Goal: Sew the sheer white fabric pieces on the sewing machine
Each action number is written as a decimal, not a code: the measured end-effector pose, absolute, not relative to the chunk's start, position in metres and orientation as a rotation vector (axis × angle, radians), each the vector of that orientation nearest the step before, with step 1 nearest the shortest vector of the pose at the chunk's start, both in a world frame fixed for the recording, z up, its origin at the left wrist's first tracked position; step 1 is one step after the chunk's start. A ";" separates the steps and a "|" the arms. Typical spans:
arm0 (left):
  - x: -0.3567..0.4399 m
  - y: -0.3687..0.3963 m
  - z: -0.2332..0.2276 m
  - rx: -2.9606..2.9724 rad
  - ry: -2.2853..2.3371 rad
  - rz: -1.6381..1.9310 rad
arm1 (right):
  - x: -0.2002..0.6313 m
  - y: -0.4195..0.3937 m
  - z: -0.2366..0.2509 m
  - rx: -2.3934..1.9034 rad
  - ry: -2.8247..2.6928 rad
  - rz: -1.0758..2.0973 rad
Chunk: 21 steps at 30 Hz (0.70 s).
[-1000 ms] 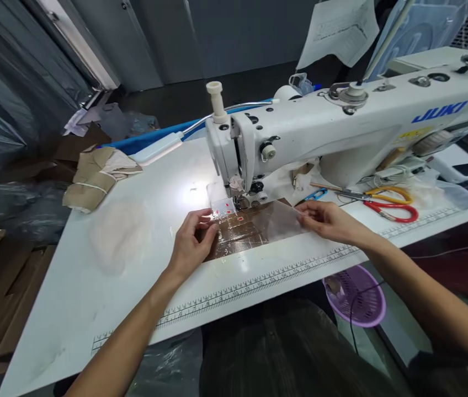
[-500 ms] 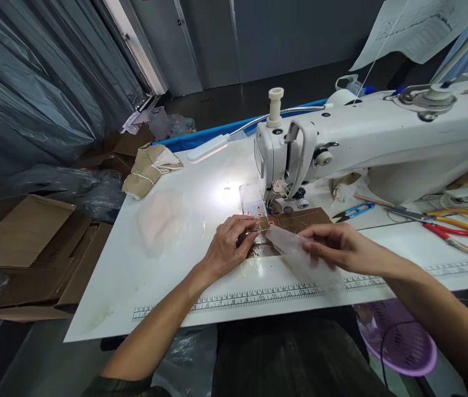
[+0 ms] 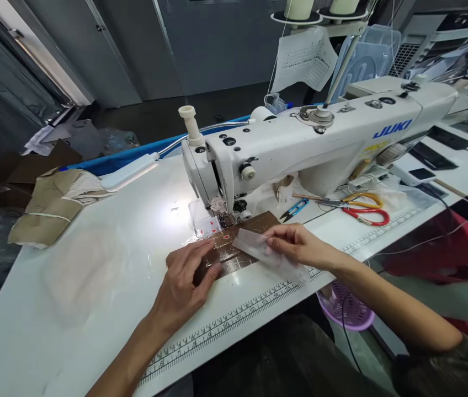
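Observation:
A brown glossy piece [image 3: 254, 227] lies flat on the white table in front of the presser foot of a white sewing machine [image 3: 300, 143]. My left hand [image 3: 184, 278] rests flat on its left end, fingers spread. Over the brown piece, my right hand [image 3: 296, 245] pinches a thin translucent sheet [image 3: 259, 248] by its right part. Small red marks show on the clear plate [image 3: 205, 225] beside the needle.
Blue thread snips [image 3: 296, 208] and red and yellow scissors [image 3: 362, 207] lie right of the needle. A paper bundle [image 3: 52, 204] sits at the table's left. A printed ruler [image 3: 234, 320] runs along the front edge. A purple basket [image 3: 347, 309] stands below the table.
The camera view swung right. My right hand drew the translucent sheet off the brown piece toward me, then held it lower over the piece. My left hand stayed on the piece's left end.

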<state>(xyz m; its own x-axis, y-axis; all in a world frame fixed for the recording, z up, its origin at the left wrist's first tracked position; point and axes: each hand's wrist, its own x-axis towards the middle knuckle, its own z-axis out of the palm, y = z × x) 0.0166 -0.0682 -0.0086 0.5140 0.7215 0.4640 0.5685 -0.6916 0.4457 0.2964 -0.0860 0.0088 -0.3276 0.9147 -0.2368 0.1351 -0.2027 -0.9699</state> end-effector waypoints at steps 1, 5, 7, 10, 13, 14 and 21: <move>0.017 -0.070 -0.006 2.483 1.075 0.929 | 0.294 -0.089 0.012 -1.232 -1.446 1.639; 0.016 -0.078 0.000 2.158 0.960 0.783 | 0.285 -0.094 0.026 -1.065 -1.524 1.794; 0.015 -0.081 0.001 1.920 0.870 0.720 | 0.282 -0.092 0.031 -1.014 -1.534 1.802; 0.018 -0.082 0.002 1.610 0.756 0.732 | 0.272 -0.087 0.032 -0.977 -1.573 1.729; 0.023 -0.082 0.006 1.383 0.833 0.820 | 0.256 -0.081 0.023 -1.006 -1.638 1.579; 0.024 -0.081 0.008 1.332 0.907 0.854 | 0.250 -0.080 0.019 -1.032 -1.655 1.529; 0.010 -0.067 0.012 1.319 1.090 0.782 | 0.225 -0.069 -0.004 -0.969 -1.831 1.728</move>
